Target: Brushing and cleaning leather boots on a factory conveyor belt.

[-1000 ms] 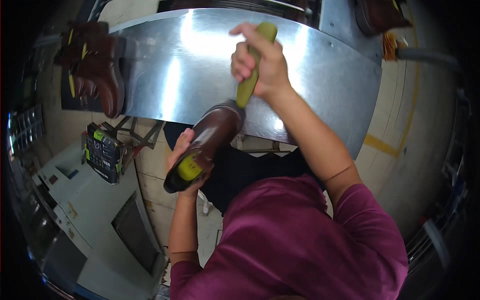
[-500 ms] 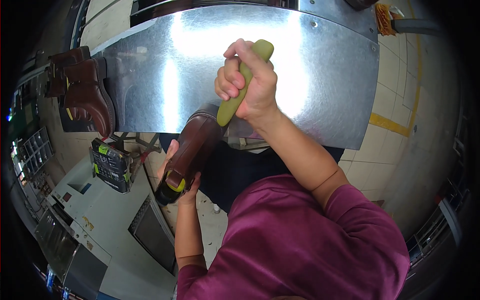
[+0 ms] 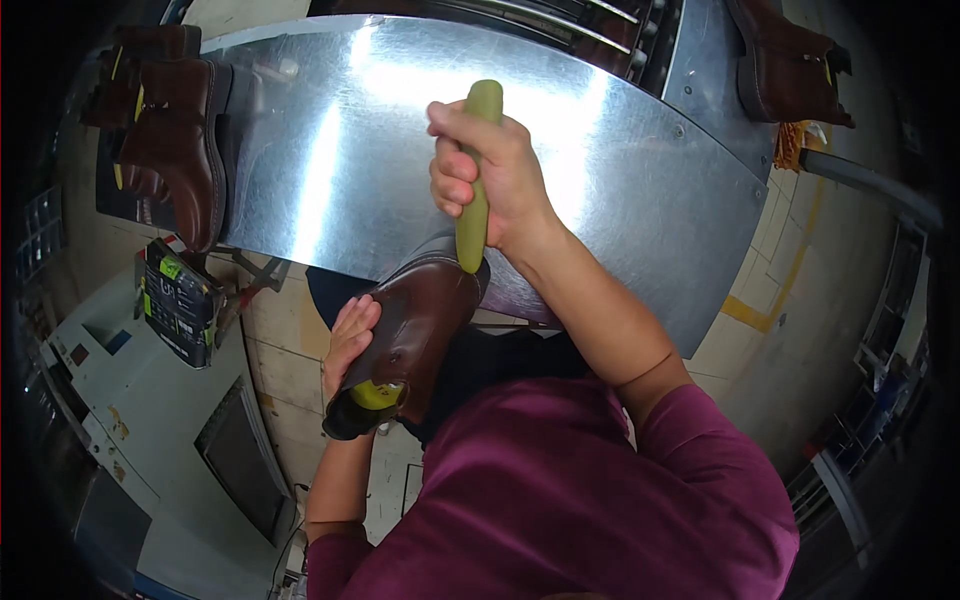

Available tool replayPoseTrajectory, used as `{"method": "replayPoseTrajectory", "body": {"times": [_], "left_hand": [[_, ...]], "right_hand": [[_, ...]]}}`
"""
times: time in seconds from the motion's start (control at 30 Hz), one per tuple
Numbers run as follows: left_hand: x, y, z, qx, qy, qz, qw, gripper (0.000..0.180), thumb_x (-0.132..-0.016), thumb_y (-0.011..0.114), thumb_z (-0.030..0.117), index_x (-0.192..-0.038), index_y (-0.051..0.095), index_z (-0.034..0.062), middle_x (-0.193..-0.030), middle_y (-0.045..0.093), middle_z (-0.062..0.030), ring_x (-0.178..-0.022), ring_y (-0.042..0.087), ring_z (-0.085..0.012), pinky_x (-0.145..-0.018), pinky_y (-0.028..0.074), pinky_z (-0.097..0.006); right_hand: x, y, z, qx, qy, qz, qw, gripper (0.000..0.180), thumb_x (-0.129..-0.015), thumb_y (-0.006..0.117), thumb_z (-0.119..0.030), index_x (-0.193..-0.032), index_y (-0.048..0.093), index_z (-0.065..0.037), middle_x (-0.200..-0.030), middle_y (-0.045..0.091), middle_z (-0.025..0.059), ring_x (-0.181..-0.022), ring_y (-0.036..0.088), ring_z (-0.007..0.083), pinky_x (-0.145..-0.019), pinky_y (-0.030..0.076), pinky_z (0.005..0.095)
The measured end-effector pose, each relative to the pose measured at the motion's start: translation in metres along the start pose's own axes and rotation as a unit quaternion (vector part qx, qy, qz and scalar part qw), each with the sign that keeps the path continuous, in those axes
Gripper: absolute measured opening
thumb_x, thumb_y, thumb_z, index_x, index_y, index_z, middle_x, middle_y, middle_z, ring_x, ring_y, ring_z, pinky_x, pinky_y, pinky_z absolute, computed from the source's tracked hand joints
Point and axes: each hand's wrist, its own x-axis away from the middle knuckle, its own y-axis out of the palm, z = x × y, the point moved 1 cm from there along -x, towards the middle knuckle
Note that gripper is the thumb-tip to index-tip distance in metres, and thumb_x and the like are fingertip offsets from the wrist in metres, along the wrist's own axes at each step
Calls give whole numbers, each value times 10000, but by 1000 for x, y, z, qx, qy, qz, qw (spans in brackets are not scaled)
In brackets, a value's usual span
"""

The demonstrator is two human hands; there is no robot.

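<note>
A brown leather boot (image 3: 425, 310) with a yellow-green lining is tilted across my lap, its toe up by the table's near edge. My left hand (image 3: 352, 338) grips it from the left side near the shaft; part of the palm is hidden behind the leather. In my right hand (image 3: 495, 170) is a smooth olive-green bar (image 3: 473, 235) with rounded ends, the fingers wrapped round its upper half. Its lower tip meets the boot's toe, or lies just over it; I cannot tell which.
Under my right hand stretches a shiny metal table (image 3: 280, 170). Several brown boots (image 3: 180, 150) stand at its left end, another boot (image 3: 790, 65) at the far right. A black-and-green package (image 3: 180, 305) sits left of me, by a pale machine cabinet (image 3: 150, 410). Metal bars (image 3: 540, 25) run beyond the table.
The boot has turned so more of its lining and side show. My right hand's bar is more upright and its tip lower. The view has shifted, bringing in the far-right boot.
</note>
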Motion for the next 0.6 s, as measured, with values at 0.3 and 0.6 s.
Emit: {"method": "replayPoseTrajectory", "body": {"times": [0.3, 0.6], "left_hand": [[-19, -4, 22, -88, -13, -51, 995, 735, -839, 814, 411, -1377, 547, -13, -1384, 629, -242, -1317, 592, -416, -1154, 408, -548], [-158, 12, 82, -140, 99, -320, 932, 655, -613, 921, 87, -1216, 670, 50, -1386, 666, -137, -1450, 476, -388, -1184, 375, -521]], "right_hand": [[-11, 25, 29, 313, -131, -163, 927, 379, -921, 778, -414, -943, 646, -59, -608, 535, -12, -500, 521, 120, -489, 452, 316], [75, -138, -80, 796, -367, 127, 464, 576, -862, 781, -477, -1295, 652, -119, -1022, 631, 109, -953, 629, 282, -714, 526, 406]]}}
